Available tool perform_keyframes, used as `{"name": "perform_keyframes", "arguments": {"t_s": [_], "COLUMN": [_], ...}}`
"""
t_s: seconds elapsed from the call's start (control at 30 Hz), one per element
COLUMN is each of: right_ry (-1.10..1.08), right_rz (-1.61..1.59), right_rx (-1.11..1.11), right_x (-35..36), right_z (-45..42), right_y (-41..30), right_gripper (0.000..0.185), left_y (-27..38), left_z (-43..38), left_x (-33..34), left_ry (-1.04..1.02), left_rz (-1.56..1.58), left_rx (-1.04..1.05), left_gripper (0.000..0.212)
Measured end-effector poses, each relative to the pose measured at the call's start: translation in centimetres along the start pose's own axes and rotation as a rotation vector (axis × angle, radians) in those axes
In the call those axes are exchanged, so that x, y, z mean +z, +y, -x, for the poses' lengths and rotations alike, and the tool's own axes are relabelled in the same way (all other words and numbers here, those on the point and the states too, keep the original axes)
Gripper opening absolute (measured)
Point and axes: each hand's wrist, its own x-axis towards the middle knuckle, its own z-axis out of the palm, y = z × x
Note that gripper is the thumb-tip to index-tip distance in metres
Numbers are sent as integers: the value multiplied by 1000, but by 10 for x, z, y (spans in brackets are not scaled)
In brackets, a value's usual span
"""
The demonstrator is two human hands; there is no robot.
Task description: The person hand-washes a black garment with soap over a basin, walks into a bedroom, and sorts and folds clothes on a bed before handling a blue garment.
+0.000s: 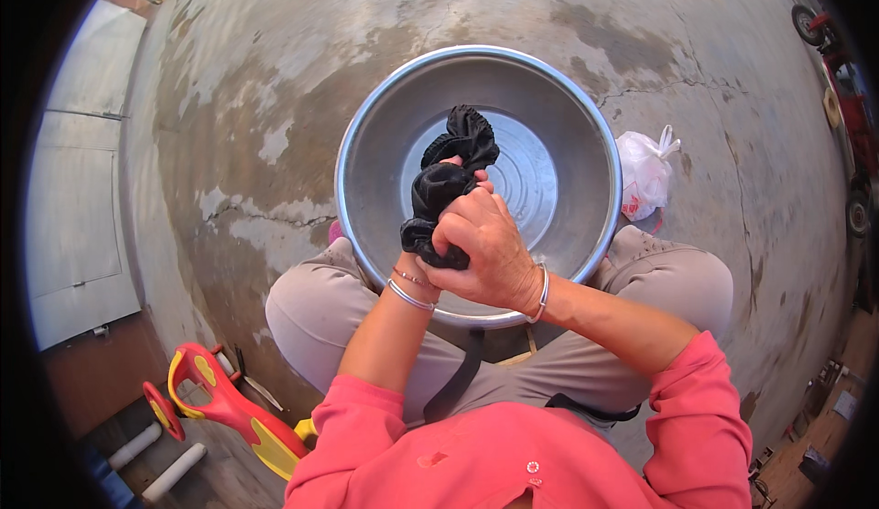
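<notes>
A black bunched cloth (pixel 439 183) with gathered, ribbed edges is held between my two hands above a wide metal basin (pixel 584 131). My left hand (pixel 485 179) lies mostly hidden beneath and behind the cloth, and only some fingertips and the wrist show. From the near right side, my right hand (pixel 481 245) curls its fingers around the lower end of the cloth. Both hands are close together, the right one over the left wrist. Inside, the bare basin floor (pixel 529 172) shows concentric rings.
A tied white plastic bag (pixel 644 172) stands against the basin's right side. My bent knees (pixel 669 282) flank the basin. Left of me are a red and yellow ride-on toy (pixel 230 399) and white pipes (pixel 174 471). The concrete floor (pixel 275 83) has damp patches and cracks.
</notes>
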Motion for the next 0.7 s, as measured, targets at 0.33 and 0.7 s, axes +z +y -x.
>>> {"name": "perform_keyframes", "arguments": {"t_s": [0.33, 0.7], "right_ry": [223, 350], "right_rz": [-92, -102], "right_rx": [211, 369], "right_x": [1, -26], "right_z": [-35, -63], "right_y": [58, 58], "right_gripper": [19, 16], "left_y": [1, 8], "left_z": [-11, -17], "left_x": [20, 51], "left_ry": [189, 270], "left_rz": [-6, -160], "left_rx": [-60, -96], "left_gripper": [35, 31]}}
